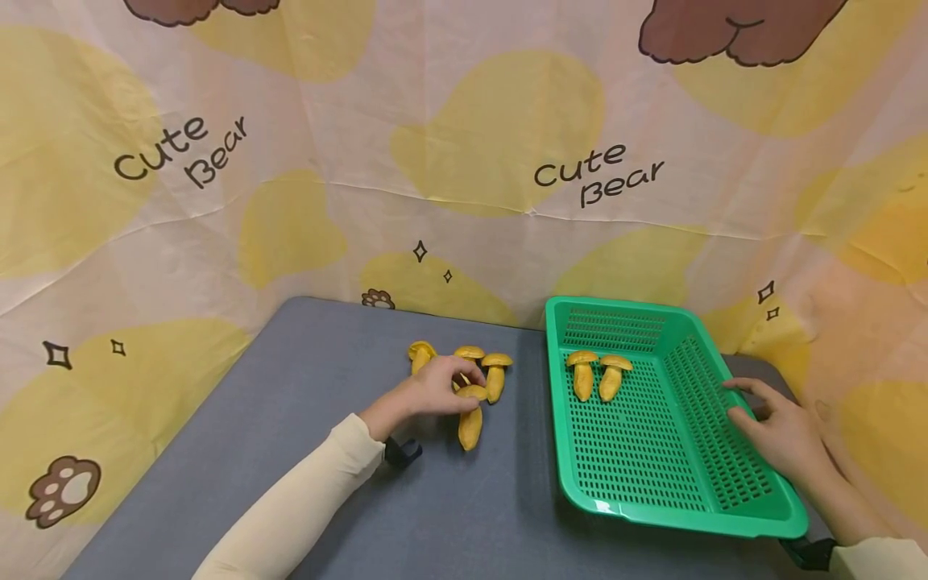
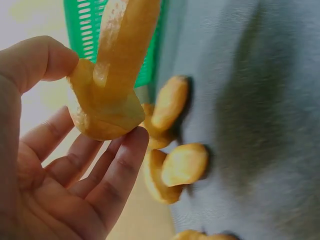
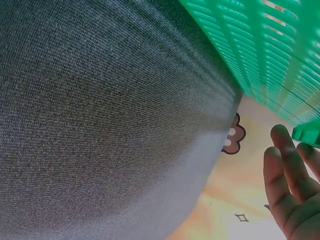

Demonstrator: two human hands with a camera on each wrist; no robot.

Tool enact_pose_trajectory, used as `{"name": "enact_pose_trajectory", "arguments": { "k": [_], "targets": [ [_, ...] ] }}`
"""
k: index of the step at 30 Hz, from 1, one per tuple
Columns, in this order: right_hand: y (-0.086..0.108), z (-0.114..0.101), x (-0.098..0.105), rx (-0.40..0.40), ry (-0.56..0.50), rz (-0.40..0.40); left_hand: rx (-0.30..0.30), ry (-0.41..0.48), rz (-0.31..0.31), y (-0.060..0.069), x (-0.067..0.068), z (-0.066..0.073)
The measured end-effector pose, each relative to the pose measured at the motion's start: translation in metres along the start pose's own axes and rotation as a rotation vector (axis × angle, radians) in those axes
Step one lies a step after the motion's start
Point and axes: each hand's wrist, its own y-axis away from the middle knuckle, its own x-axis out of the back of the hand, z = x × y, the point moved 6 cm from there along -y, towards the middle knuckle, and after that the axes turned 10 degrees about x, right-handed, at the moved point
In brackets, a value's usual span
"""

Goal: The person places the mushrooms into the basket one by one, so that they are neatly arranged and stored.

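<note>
My left hand (image 1: 437, 387) pinches the cap of a yellow mushroom (image 1: 470, 429) between thumb and fingers, its stem pointing toward me. The left wrist view shows this mushroom (image 2: 125, 45) close up. Three more mushrooms lie just beyond that hand: one at the left (image 1: 420, 356), a partly covered one (image 1: 470, 352) and one at the right (image 1: 496, 377). Inside the green basket (image 1: 674, 524), two mushrooms (image 1: 583, 377) rest side by side near its back left. Beside the basket's right rim is my right hand (image 1: 783, 435), fingers loosely extended; contact with the rim is hard to tell.
A grey cloth-covered table (image 1: 348, 346) bears everything. Behind it hangs a printed curtain (image 1: 471, 161) with bear lettering, close to the back edge. The basket's perforated side wall (image 3: 270, 50) rises beside the right hand.
</note>
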Motion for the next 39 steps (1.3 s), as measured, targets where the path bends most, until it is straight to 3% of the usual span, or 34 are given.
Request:
{"name": "enact_pose_trajectory", "arguments": {
  "k": [6, 11, 16, 33, 39],
  "targets": [
    [-0.001, -0.001, 0.0, 0.005, -0.002, -0.006, -0.03, -0.032, 0.058, -0.003, 0.016, 0.015],
    [0.0, -0.001, 0.001, 0.007, -0.003, -0.012, -0.021, -0.011, 0.056, -0.008, 0.023, 0.027],
    [0.001, 0.001, 0.001, 0.005, -0.002, -0.019, 0.008, 0.03, 0.03, -0.017, 0.027, 0.038],
    [0.001, 0.0, -0.001, -0.004, 0.015, -0.016, -0.092, 0.066, 0.084, -0.047, 0.043, 0.084],
    [0.0, -0.002, 0.0, 0.0, 0.014, -0.015, -0.094, 0.09, 0.048, -0.057, 0.04, 0.1]
  ]
}}
